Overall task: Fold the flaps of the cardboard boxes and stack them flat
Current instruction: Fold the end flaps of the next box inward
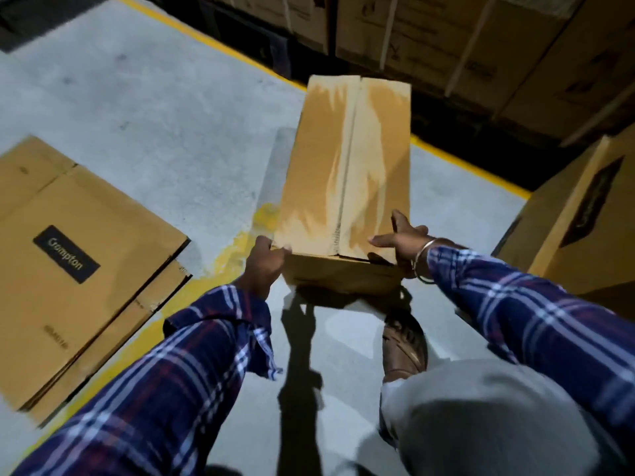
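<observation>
A long brown cardboard box [347, 166] is held up off the floor in front of me, its top flaps closed along a centre seam with torn tape marks. My left hand [263, 266] grips its near left corner, fingers curled over the top edge. My right hand [400, 243] holds the near right corner, thumb on the top flap, a bangle on the wrist. At the left a stack of flattened boxes [68, 255] with a black label lies on the floor.
A tall cardboard box [577, 221] stands at the right. Dark stacked cartons [446, 46] line the back behind a yellow floor line [213, 42]. My brown shoe [403, 345] and grey trouser knee are below the held box. Grey concrete floor [137, 108] lies between.
</observation>
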Available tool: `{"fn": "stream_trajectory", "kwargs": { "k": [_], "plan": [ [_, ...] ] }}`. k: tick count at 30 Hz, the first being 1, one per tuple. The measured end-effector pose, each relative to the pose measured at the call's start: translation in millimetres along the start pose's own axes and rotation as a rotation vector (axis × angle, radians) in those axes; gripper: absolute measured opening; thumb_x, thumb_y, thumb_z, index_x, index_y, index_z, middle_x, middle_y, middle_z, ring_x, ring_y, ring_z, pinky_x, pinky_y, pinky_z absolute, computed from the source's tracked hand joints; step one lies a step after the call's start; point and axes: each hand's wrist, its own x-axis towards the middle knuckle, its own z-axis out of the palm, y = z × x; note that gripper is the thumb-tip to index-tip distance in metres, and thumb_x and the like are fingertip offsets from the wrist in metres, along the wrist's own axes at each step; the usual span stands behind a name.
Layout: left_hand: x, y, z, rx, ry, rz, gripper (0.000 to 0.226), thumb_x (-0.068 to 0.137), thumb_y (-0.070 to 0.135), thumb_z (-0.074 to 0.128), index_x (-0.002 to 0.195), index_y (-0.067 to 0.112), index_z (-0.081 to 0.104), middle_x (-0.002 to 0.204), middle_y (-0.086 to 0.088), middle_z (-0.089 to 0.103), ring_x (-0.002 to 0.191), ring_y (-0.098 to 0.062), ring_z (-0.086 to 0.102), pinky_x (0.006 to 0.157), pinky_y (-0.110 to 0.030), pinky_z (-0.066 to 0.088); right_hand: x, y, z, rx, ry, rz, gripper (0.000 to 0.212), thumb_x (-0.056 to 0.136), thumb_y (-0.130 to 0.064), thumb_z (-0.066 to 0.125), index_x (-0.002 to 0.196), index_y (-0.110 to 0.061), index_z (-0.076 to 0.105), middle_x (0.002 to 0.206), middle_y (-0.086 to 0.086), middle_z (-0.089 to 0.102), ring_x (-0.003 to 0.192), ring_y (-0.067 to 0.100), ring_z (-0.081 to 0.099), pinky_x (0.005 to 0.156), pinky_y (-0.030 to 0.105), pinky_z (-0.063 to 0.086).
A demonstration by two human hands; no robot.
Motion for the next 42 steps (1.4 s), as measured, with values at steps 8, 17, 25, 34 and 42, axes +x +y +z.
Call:
{"fn": "stream_trajectory", "kwargs": {
  "k": [8,17,25,34,42],
  "plan": [
    [-60,-69,-85,0.071,0.121,-0.165,0.041,0.092,0.028,0.065,0.119,0.001,0.052,0.123,-0.026,0.059,0.114,-0.042,0.058,0.085,-0.043,0.047,-57,-70,59,-0.188,-0.398,0.013,0.108,0.084,-0.045,0.078,0.163,-0.019,0.009,0.168,0.017,0.010,0.152,0.044,0.014,0.118,0.058,0.020],
    [-139,-101,-138,0.433,-0.075,-0.269,0.046,0.097,0.023,0.064,0.131,0.000,0.045,0.126,-0.018,0.057,0.110,-0.034,0.058,0.082,-0.035,0.045,-117,30,159,-0.425,-0.102,-0.088,0.103,0.071,-0.071,0.076,0.154,-0.046,0.022,0.148,0.014,0.019,0.137,0.046,0.034,0.114,0.055,0.035],
    [-175,-98,-159,0.783,-0.305,-0.078,0.042,0.100,0.043,0.060,0.105,0.002,0.066,0.112,-0.012,0.065,0.104,-0.027,0.063,0.082,-0.032,0.047,-144,56,170,-0.572,-0.086,-0.128,0.112,0.071,-0.069,0.078,0.157,-0.038,0.013,0.151,0.019,0.018,0.138,0.047,0.035,0.111,0.053,0.041],
    [-192,-4,-186,1.049,-0.571,-0.016,0.088,0.095,0.054,0.066,0.163,0.021,0.023,0.167,-0.005,0.030,0.154,-0.028,0.026,0.124,-0.041,0.025,-138,53,193,-0.784,0.118,-0.462,0.113,0.072,-0.070,0.075,0.157,-0.037,0.007,0.167,0.009,-0.008,0.155,0.034,-0.007,0.120,0.066,0.011],
    [-197,36,-188,1.078,-0.579,0.259,0.086,0.099,0.064,0.051,0.165,0.022,0.016,0.168,-0.005,0.028,0.153,-0.026,0.029,0.122,-0.043,0.029,-122,40,218,-0.932,0.105,-0.574,0.081,0.080,-0.077,0.054,0.150,-0.059,0.015,0.167,0.007,-0.013,0.154,0.034,-0.017,0.116,0.072,0.005]
  ]
}}
